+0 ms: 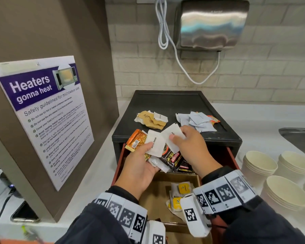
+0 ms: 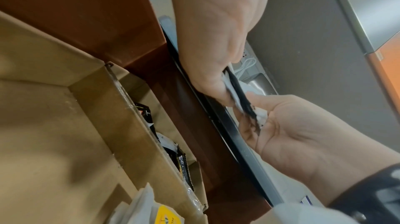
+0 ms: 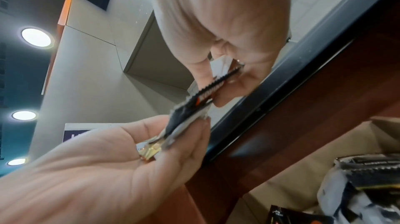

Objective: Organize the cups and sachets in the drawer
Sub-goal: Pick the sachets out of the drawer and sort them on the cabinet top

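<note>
My left hand [image 1: 148, 155] grips a fanned bundle of sachets [image 1: 154, 147]: orange, white sugar and black coffee ones. The right hand [image 1: 179, 135] pinches a white sachet [image 1: 172, 133] at the bundle's top. Both hover over the open red-brown drawer [image 1: 120, 161], which holds a cardboard box [image 1: 155, 196] with yellow-tagged tea bags [image 1: 182, 188]. On the black drawer unit [image 1: 165, 103] lie a brown sachet pile [image 1: 151, 120] and a pale sachet pile [image 1: 195, 120]. The right wrist view shows the bundle [image 3: 190, 108] edge-on between both hands. Stacks of paper cups [image 1: 259, 164] stand on the counter at right.
A microwave poster [image 1: 42, 111] hangs on the brown panel at left. A steel sink [image 1: 299, 138] lies at far right, and a hand dryer [image 1: 211, 23] is on the tiled wall. A phone [image 1: 23, 215] with a cable lies at lower left. More black sachets [image 2: 184, 167] sit at the drawer's back.
</note>
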Tool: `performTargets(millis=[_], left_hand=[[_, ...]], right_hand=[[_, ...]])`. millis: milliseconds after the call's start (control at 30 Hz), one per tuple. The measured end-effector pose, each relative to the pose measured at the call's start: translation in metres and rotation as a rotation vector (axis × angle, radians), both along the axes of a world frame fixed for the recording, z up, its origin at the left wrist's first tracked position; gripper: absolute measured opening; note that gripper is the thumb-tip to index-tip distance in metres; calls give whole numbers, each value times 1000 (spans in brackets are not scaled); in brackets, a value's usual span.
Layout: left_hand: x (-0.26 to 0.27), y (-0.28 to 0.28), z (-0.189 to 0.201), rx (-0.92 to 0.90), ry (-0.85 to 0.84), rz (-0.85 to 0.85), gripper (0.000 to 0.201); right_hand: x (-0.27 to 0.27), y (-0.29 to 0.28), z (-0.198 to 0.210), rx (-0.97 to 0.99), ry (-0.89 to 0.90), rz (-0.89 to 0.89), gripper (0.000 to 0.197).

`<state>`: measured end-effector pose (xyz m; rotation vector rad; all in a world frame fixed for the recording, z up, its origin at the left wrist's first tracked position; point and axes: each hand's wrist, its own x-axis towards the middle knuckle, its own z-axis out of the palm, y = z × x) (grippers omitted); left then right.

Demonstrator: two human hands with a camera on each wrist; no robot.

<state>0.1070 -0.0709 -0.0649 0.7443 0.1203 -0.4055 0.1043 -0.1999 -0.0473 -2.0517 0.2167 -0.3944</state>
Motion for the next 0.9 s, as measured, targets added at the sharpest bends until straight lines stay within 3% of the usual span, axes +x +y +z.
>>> performTargets(millis=[200,433,633,767,900], left_hand=[[-2,1,3,-14,-9,42,12],[-1,2,0,45,-84,6,23],[3,0,-3,108,-79,3,28],[7,0,-5,181,-41,102,27],[12,3,-5,217,22,214,27]], right_hand=[[0,8,10,356,22,32,7],[1,21,6,107,27,236,8],[9,21,12,298,-32,126,10],[26,16,22,410,-77,27,17],[54,12,36,581,-59,-99,12]])
